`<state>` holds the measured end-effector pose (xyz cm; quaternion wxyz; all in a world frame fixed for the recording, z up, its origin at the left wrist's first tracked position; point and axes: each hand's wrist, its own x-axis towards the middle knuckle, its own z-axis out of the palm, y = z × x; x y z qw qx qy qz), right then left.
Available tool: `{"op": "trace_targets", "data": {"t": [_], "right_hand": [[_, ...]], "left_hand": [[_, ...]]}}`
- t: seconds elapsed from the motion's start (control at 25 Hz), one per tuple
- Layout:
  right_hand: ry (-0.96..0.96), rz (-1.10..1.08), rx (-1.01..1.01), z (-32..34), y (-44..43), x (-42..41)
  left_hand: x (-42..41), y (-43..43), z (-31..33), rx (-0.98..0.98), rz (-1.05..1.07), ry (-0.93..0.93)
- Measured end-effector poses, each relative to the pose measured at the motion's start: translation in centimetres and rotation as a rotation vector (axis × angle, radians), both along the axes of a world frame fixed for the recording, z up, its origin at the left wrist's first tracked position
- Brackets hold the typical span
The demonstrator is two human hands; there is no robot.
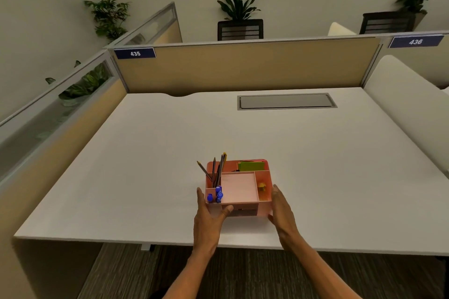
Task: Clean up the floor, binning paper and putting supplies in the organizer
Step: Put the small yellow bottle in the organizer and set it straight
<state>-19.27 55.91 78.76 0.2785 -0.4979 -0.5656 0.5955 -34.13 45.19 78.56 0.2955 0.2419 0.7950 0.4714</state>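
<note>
A pink desk organizer point(239, 188) stands on the white desk point(315, 165), near its front edge. Pencils point(216, 170) stick up from its back-left slot. Blue pens point(217, 195) fill the front-left slot. Green and pink sticky notes point(251, 165) lie in the back compartment, and a small yellow object point(261, 186) sits in the right one. The large middle compartment looks bare. My left hand point(210, 216) presses against the organizer's left side with the thumb on its front. My right hand point(281, 208) is flat against its right side.
Tan cubicle partitions point(243, 65) wall the desk at the back and left. A grey cable hatch point(285, 101) is set into the desk at the back. A white rounded panel point(408, 109) borders the right side. Striped carpet point(243, 274) shows below the desk edge.
</note>
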Motion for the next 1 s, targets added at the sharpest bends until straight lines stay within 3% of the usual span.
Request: {"op": "trace_targets", "data": {"t": [0.48,1.0], "right_hand": [[0.105,-0.077,-0.039,1.5,2.4,-5.0],[0.163,-0.129,-0.053,6.4,16.1,-20.1]], "left_hand": [[-5.2,3.3,1.9,0.024,0.009,0.039],[-21.1,18.1,6.6,0.007,-0.016,0.13]]}}
